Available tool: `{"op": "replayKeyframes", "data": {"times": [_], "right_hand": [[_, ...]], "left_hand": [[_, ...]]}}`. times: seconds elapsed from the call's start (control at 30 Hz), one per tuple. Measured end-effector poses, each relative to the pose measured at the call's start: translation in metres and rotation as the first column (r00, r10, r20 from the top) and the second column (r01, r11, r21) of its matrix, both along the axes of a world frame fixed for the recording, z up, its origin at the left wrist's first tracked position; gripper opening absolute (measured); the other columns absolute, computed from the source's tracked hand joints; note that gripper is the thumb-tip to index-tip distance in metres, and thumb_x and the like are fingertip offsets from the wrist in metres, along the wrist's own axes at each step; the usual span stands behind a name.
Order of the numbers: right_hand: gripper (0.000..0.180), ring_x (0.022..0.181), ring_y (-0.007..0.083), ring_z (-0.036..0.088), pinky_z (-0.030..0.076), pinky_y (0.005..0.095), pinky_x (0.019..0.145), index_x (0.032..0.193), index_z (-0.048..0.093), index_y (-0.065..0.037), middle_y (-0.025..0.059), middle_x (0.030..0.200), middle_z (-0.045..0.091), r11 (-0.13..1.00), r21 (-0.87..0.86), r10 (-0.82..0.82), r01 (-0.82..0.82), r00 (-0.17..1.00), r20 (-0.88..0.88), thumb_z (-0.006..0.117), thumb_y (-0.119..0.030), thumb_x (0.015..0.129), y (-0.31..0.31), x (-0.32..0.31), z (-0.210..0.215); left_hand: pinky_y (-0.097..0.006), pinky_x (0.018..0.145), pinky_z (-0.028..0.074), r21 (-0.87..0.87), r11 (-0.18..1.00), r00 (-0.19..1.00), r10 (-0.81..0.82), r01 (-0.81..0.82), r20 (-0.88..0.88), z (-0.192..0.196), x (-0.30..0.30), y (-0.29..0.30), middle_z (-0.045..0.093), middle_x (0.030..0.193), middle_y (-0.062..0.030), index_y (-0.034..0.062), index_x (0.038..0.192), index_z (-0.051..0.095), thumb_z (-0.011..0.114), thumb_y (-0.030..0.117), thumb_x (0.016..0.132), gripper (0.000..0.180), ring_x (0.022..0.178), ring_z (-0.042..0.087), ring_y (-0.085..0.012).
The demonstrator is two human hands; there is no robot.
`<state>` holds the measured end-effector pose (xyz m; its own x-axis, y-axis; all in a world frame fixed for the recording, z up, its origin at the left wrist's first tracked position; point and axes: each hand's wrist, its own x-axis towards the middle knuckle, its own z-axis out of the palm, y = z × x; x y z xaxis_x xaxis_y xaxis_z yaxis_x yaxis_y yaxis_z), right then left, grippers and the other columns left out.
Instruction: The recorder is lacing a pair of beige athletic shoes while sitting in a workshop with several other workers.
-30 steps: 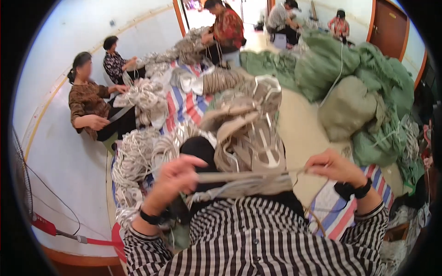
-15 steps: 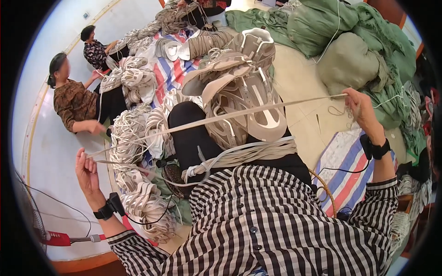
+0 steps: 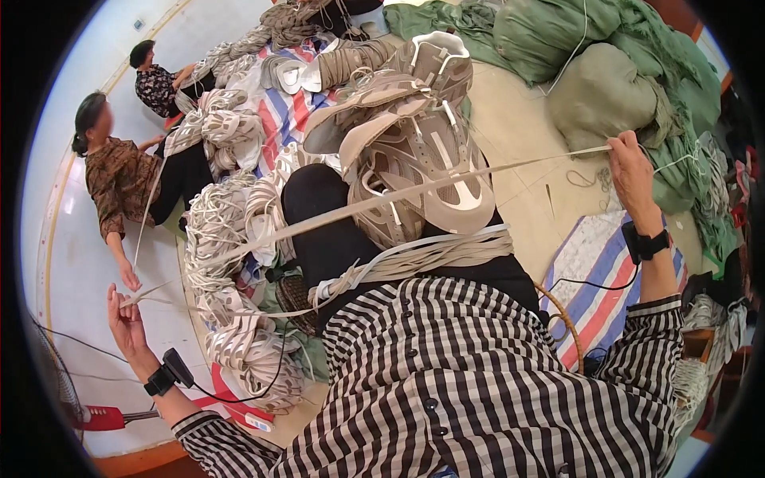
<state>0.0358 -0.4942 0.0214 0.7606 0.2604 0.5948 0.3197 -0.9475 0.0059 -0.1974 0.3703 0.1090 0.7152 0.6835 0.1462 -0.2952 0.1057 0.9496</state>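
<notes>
A flat beige shoelace (image 3: pixel 319 221) is pulled taut in a slanting line across my lap. Its right end is pinched in the fingers of my right hand (image 3: pixel 632 175), raised at the far right. At the other side, my left hand (image 3: pixel 130 325) grips the lace with bent fingertips. Below the lace, a stack of beige-brown shoe uppers (image 3: pixel 446 151) rests on my black-trousered legs, partly crossed by it. A bundle of loose laces (image 3: pixel 454 259) lies over my thighs, close to my striped shirt.
Piles of laced shoe uppers (image 3: pixel 219 227) line my left side. Two people sit beyond them, one in a brown patterned top (image 3: pixel 119 187). Large green sacks (image 3: pixel 550 40) fill the back right. A striped woven sheet (image 3: pixel 590 271) lies on the right.
My left hand has moved outward and a little down to the left; my right hand has shifted slightly right and up. The shoelace between them spans wider. The view has shifted slightly.
</notes>
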Motion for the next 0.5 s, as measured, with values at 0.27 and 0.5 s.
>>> {"op": "replayKeyframes", "data": {"times": [0.27, 0.5], "right_hand": [[0.006, 0.075, 0.0359, 0.057, 0.044, 0.0441, 0.062, 0.086, 0.051, -0.004, 0.0117, 0.090, 0.048, 0.975, -0.146, -0.181, 0.164, 0.978, -0.108, 0.054, -0.009, 0.089, -0.018, -0.003, -0.020], [0.011, 0.075, 0.0390, 0.056, 0.043, 0.0468, 0.062, 0.084, 0.049, -0.003, 0.0178, 0.083, 0.050, 0.958, -0.200, -0.229, 0.205, 0.968, -0.107, 0.050, -0.012, 0.091, -0.023, 0.002, -0.034]], "left_hand": [[-0.018, 0.048, 0.030, -0.043, 0.998, 0.998, -0.038, 0.036, -0.051, -0.040, -0.013, 0.014, 0.039, 0.069, 0.0049, -0.0006, 0.122, 0.051, 0.058, 0.006, 0.093, 0.031, 0.056, 0.034, -0.0040], [-0.019, 0.045, 0.030, 0.011, 0.999, 0.967, 0.033, -0.031, -0.251, -0.065, -0.016, 0.016, 0.039, 0.061, 0.0060, 0.0032, 0.115, 0.056, 0.061, 0.011, 0.091, 0.026, 0.050, 0.035, -0.0040]]}}
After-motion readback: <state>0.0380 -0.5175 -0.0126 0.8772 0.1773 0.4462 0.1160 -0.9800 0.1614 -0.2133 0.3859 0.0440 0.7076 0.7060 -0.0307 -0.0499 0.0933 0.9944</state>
